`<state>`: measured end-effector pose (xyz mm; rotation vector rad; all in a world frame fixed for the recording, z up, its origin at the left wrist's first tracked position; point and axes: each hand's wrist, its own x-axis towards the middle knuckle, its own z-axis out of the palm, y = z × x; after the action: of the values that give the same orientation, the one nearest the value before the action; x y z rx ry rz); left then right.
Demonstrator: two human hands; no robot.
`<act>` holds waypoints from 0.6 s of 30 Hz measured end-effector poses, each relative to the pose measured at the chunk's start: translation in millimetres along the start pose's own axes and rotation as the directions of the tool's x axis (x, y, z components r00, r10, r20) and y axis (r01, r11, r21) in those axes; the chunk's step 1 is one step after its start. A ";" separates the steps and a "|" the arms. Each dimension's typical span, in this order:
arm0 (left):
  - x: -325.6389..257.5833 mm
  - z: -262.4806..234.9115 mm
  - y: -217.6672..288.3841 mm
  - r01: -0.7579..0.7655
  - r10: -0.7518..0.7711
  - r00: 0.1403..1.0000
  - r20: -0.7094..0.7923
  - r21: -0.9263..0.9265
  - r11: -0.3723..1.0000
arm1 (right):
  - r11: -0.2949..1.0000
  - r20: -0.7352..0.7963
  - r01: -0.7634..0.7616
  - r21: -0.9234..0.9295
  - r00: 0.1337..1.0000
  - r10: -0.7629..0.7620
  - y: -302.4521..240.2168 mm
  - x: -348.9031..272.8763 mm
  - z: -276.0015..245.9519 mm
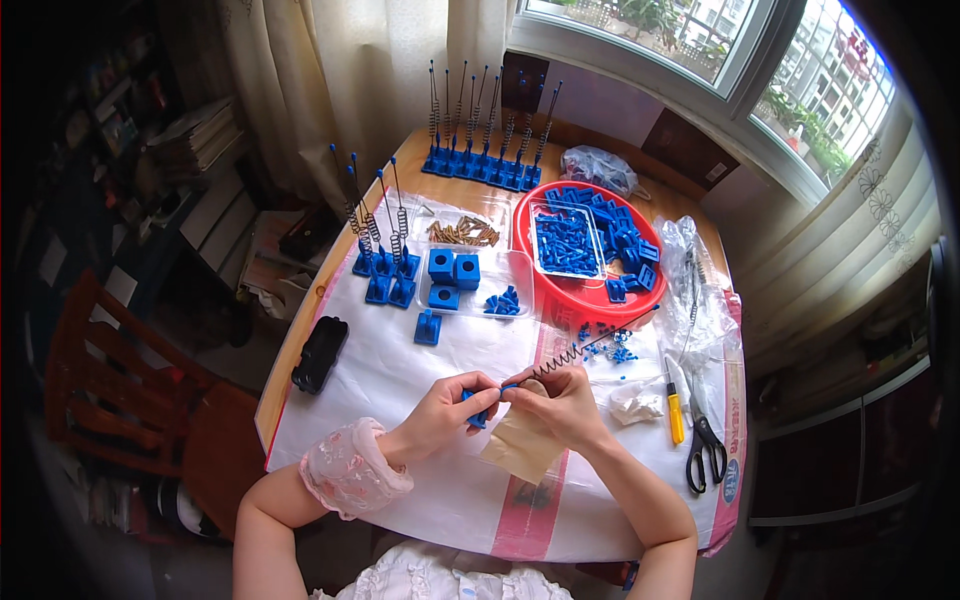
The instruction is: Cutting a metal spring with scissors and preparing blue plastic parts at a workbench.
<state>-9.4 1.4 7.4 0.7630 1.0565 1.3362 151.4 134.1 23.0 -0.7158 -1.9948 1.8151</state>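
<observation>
My left hand is closed round a small blue plastic piece, just left of the table's middle. The fingers of my right hand pinch the lower end of a thin dark rod with a coiled spring round it. This rod slants up to the right and ends in a small blue tip. Both hands meet where the rod's end touches a blue part; whether it sits inside cannot be made out. Under my right hand lies a tan piece of cloth or paper, partly covered by the fingers.
Finished-looking spring rods on blue bases stand at the back and left. A red basin holds blue parts. Beside it a clear tray holds blue blocks. Scissors, a yellow-handled tool and a black case lie around.
</observation>
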 end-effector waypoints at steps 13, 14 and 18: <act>-9.4 7.7 15.3 -0.198 0.288 0.952 -0.107 0.501 0.843 | 0.992 -0.021 -0.031 0.121 0.999 0.034 -7.5 -3.5 2.6; -7.5 6.6 13.4 -0.303 0.437 0.895 -0.086 0.603 0.739 | 0.988 -0.036 -0.052 0.146 0.998 0.058 -7.8 -3.4 5.2; -3.4 6.1 13.0 -0.430 0.723 0.689 0.051 0.832 0.352 | 0.964 -0.048 -0.116 0.240 0.990 0.131 -4.6 -2.9 6.7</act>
<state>-8.6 0.4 22.1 1.8110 1.8298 1.6083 149.3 126.7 27.0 -0.8272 -1.6887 2.0322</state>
